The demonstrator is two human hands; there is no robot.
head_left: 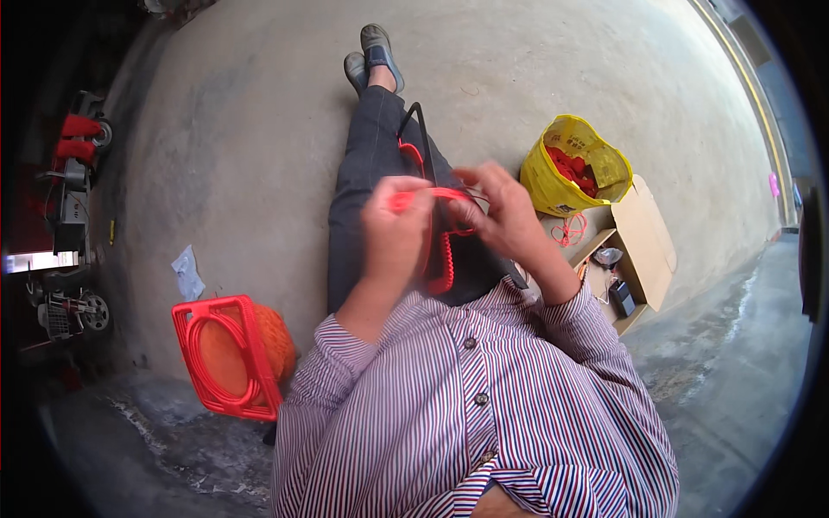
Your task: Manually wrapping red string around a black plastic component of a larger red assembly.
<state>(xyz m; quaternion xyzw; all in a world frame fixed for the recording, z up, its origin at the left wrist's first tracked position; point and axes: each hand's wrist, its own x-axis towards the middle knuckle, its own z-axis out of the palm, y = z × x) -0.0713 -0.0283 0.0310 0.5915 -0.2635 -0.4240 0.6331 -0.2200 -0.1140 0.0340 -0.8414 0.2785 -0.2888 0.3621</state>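
My left hand (395,226) is closed on one end of a glossy red plastic strip (447,193) above my lap. Somewhat blurred, my right hand (505,210) grips the strip's other end, with a thin red strand near its fingers. Under the hands, across my dark trousers, lies a tool with a bent black rod (418,116) and a red ribbed, handle-like part (446,263). Its middle is hidden behind my hands, so I cannot tell its exact kind.
A red plastic frame (249,345) leans by an orange rounded object (275,341) on the left, near a pale packet (187,274). To the right stand a yellow bag (553,186) holding red items and an opened cardboard box (643,250). Wheeled vehicles (73,224) line the far left.
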